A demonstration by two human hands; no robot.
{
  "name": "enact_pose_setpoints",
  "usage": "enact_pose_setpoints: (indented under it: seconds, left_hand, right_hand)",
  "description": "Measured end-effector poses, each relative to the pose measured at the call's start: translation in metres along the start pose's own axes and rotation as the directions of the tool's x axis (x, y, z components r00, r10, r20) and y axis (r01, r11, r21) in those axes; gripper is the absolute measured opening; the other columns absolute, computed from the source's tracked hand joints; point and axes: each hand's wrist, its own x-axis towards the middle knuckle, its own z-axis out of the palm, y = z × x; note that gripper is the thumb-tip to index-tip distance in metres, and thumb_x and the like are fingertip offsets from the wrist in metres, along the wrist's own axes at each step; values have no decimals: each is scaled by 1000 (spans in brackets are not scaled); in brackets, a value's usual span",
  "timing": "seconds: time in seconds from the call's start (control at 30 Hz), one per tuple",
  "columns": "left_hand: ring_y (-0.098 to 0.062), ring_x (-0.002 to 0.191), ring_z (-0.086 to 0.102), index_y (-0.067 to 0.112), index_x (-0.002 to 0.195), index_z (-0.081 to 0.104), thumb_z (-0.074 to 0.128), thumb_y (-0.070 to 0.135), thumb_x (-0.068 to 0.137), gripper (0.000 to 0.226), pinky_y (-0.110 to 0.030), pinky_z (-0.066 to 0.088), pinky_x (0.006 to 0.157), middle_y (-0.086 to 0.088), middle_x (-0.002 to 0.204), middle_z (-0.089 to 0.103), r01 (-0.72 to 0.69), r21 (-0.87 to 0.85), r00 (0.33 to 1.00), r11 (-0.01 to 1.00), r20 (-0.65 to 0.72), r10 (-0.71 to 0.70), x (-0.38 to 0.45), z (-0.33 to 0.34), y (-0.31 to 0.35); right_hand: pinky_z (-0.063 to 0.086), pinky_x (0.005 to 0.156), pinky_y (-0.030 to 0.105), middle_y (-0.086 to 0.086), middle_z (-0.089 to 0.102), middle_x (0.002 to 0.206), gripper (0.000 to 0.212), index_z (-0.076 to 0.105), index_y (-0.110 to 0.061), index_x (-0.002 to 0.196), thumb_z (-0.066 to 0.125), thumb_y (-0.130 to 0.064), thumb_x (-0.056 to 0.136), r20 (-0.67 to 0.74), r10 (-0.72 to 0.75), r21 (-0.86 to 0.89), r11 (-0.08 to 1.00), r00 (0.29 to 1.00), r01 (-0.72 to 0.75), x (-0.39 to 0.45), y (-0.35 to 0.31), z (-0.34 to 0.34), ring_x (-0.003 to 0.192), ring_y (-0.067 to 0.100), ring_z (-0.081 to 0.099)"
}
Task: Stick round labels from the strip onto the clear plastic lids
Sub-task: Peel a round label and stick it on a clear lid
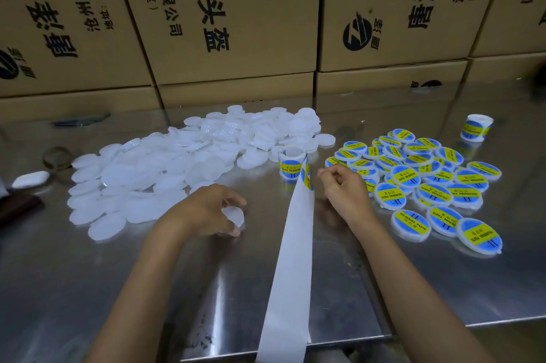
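The left hand [212, 209] grips a clear lid [234, 216] just above the steel counter [413, 283], near the unlabelled pile [183, 161]. The right hand [342, 188] pinches at the label strip [295, 259] beside the roll [292, 162]; labelled lids [419, 182] lie right.

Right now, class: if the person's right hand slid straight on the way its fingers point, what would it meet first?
Probably the label strip rising from the roll: the right hand points left toward it, close by, though depth is unclear.

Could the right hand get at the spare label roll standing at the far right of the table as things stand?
Probably yes: the right hand holds nothing bulky, and the spare label roll stands upright beyond the labelled lids, so the hand would pass over that low pile.
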Motion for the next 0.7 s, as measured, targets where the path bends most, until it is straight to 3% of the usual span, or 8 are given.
enact_pose_setpoints:
  seconds: [0.1, 0.17, 0.27, 0.37, 0.43, 0.53, 0.6, 0.7]
  left_hand:
    - [1, 92, 61, 33, 108, 72, 86, 27, 77, 35, -4, 41, 61, 17, 102, 66, -46, -178, 996, 983, -77, 33, 1, 2, -3]
    - [-4, 89, 69, 28, 104, 77, 82, 27, 82, 23, -3, 46, 64, 12, 95, 75, -114, -467, 988, 877, -147, 50, 4, 4, 4]
    - [-28, 95, 74, 17, 109, 77, 65, 18, 96, 18, -32, 61, 76, -12, 109, 72, -133, -863, 990, 488, -135, 30, 18, 1, 29]
    - [-44, 100, 71, 7, 116, 71, 48, 15, 101, 29, -43, 63, 74, -22, 118, 65, -33, -976, 999, 217, -32, 7, 39, 4, 53]
    - [-44, 100, 71, 6, 112, 70, 48, 16, 99, 28, -45, 63, 75, -24, 119, 66, -8, -980, 1000, 200, -12, -22, 55, 10, 66]
    - [-39, 98, 69, 9, 106, 66, 57, 17, 96, 16, -51, 60, 87, -24, 123, 66, 32, -933, 983, 357, -36, -182, 74, 24, 82]
    - [-32, 90, 69, 9, 103, 64, 69, 15, 91, 15, -50, 59, 86, -22, 119, 68, 40, -900, 966, 433, -76, -247, 82, 35, 87]
    - [-27, 83, 70, 3, 103, 64, 83, 14, 80, 32, -42, 61, 76, -18, 109, 72, 20, -892, 976, 452, -81, -203, 85, 52, 86]
  right_hand:
    - [40, 59, 21, -4, 63, 70, 16, 67, -14, 84, 62, -27, 90, 6, -11, -16, 1000, 1000, 11, 1, 2, 1, 67, 10, 54]
    - [39, 56, 15, -7, 61, 66, 14, 66, -16, 82, 65, -28, 89, 5, -22, -30, 999, 1000, 22, 2, 4, 2, 65, 8, 54]
    - [45, 63, 23, -10, 58, 65, 10, 64, -20, 81, 70, -27, 85, 14, -40, -29, 999, 999, 40, 3, 6, 4, 62, 4, 53]
    - [50, 77, 34, -4, 60, 80, 18, 62, -20, 88, 76, -29, 82, 13, -96, -68, 993, 995, 97, 2, 6, 6, 77, 12, 57]
    - [49, 84, 33, -4, 60, 92, 24, 63, -20, 92, 77, -35, 81, 27, -167, -145, 975, 986, 169, 2, 6, 7, 92, 16, 56]
    - [42, 93, 34, -6, 58, 102, 36, 63, -23, 101, 75, -49, 79, 47, -190, -286, 938, 981, 195, 2, 9, 8, 107, 16, 49]
    - [38, 94, 35, -10, 58, 103, 39, 61, -28, 102, 71, -56, 78, 62, -174, -358, 915, 983, 184, 3, 10, 10, 108, 14, 46]
    - [34, 87, 35, -11, 58, 97, 41, 58, -28, 98, 68, -62, 77, 78, -183, -414, 888, 980, 199, 4, 11, 12, 100, 12, 46]
